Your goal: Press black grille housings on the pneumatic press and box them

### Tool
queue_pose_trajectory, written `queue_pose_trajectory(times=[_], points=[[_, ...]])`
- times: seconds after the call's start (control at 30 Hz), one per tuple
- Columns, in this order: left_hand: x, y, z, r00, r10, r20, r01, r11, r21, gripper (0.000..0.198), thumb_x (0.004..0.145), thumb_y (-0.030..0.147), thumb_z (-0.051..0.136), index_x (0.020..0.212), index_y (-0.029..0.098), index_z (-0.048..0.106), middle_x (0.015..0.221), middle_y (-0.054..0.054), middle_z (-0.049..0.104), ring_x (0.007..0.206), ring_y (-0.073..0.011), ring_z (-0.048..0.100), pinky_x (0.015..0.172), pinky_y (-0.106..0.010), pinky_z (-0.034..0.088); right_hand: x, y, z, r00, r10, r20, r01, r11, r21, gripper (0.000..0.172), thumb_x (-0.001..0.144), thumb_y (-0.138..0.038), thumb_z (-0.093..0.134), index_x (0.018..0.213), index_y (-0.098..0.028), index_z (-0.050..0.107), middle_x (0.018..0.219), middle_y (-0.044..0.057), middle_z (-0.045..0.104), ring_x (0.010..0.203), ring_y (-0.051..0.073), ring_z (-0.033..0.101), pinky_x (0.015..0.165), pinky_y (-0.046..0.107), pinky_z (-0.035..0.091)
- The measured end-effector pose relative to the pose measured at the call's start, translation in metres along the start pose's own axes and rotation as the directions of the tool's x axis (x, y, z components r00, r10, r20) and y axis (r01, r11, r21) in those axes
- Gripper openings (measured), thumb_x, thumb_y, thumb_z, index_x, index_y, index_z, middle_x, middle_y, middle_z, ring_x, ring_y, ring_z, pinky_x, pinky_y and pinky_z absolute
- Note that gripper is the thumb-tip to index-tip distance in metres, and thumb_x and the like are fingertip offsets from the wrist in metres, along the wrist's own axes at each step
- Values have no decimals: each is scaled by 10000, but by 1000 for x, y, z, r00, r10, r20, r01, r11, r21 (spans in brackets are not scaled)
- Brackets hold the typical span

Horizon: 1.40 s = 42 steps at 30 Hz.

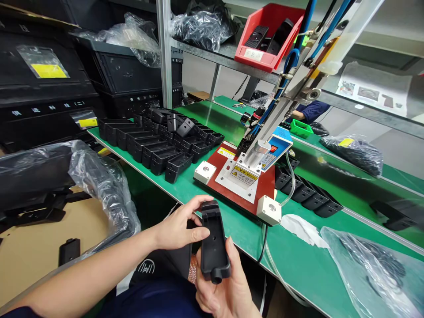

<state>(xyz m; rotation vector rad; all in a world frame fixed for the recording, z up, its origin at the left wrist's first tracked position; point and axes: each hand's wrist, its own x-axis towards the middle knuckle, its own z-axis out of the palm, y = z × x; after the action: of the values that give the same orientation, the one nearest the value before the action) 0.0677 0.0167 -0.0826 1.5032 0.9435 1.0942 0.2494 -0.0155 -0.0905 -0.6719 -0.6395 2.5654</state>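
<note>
Black plastic bracket [214, 251]: oblong, matte, stubby peg [216, 277] at lower end. Held upright between both hands; left hand [175, 223] curved, pinching upper end; right hand [225, 289] gripping lower end, thumb along its edge.

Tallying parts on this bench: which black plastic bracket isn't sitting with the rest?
The black plastic bracket held between the left hand and right hand; the other brackets stand in rows on the green bench.
</note>
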Motion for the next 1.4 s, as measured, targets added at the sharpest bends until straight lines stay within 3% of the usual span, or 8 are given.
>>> queue_pose_trajectory(times=[0.13, 0.3, 0.43, 0.5, 0.73, 0.83, 1.07, 1.4], points=[[3, 5, -4, 999, -11, -45, 4, 988, -151, 711, 793, 692, 577, 1290, 214, 404, 1222, -147, 557, 1056, -240, 582, 841, -352, 491, -1, 3, -3, 968, -202, -146, 134, 915, -380, 654, 734, -774, 608, 855, -131, 580, 648, 73, 653, 493, 110, 553, 441, 197, 376], [9, 26, -6, 997, 69, -35, -71, 996, -52, 699, 762, 696, 611, 1238, 213, 440, 1114, -115, 580, 1059, -242, 574, 833, -340, 490, -8, -18, -10, 913, -391, -116, 166, 616, -770, 444, 658, -502, 809, 860, -196, 559, 734, 11, 619, 657, 148, 566, 576, 247, 429], [23, 37, 5, 982, 188, -22, -178, 956, 231, 518, 843, 559, 601, 1215, 214, 496, 1072, -78, 619, 976, -201, 596, 856, -338, 487, -23, -59, -18, 748, -661, -53, 56, 143, -988, 399, 661, -391, 813, 952, -212, 607, 868, 25, 664, 766, 200, 609, 649, 289, 474], [38, 39, 12, 964, 260, -61, -228, 920, 320, 365, 892, 469, 561, 1138, 201, 543, 1003, -55, 645, 911, -176, 612, 841, -319, 487, -30, -84, -19, 674, -738, 49, 84, 11, -996, 460, 683, -433, 807, 1046, -216, 626, 988, 46, 679, 873, 230, 631, 757, 328, 503], [139, 69, 17, 774, 525, -354, -379, 832, 406, 225, 923, 388, 495, 965, 184, 583, 922, -32, 661, 869, -152, 618, 817, -265, 464, -19, -176, -6, 381, -894, 235, 176, -179, -968, 490, 761, -469, 737, 1165, -234, 591, 1124, 59, 646, 997, 237, 610, 900, 377, 488], [184, 89, 13, 755, 538, -376, -368, 821, 437, 232, 947, 376, 443, 944, 188, 579, 914, -25, 660, 874, -148, 606, 819, -253, 444, -6, -217, -1, 276, -922, 272, 241, -208, -948, 515, 757, -477, 731, 1175, -223, 569, 1114, 74, 637, 964, 235, 608, 879, 385, 489], [244, 81, 4, 787, 430, -443, -245, 876, 415, 219, 920, 331, 471, 812, 197, 607, 789, -8, 649, 760, -148, 578, 737, -248, 432, 21, -274, -14, 344, -917, 202, 359, -70, -931, 534, 702, -547, 724, 1073, -190, 580, 997, 79, 639, 850, 221, 599, 812, 391, 487], [244, 59, 9, 733, 434, -524, -272, 893, 358, 268, 918, 260, 389, 870, 168, 636, 902, -46, 679, 860, -161, 600, 797, -266, 445, 28, -277, -26, 406, -882, 238, 394, -66, -917, 477, 778, -508, 696, 1135, -220, 567, 1068, 65, 625, 907, 213, 587, 831, 372, 475]])
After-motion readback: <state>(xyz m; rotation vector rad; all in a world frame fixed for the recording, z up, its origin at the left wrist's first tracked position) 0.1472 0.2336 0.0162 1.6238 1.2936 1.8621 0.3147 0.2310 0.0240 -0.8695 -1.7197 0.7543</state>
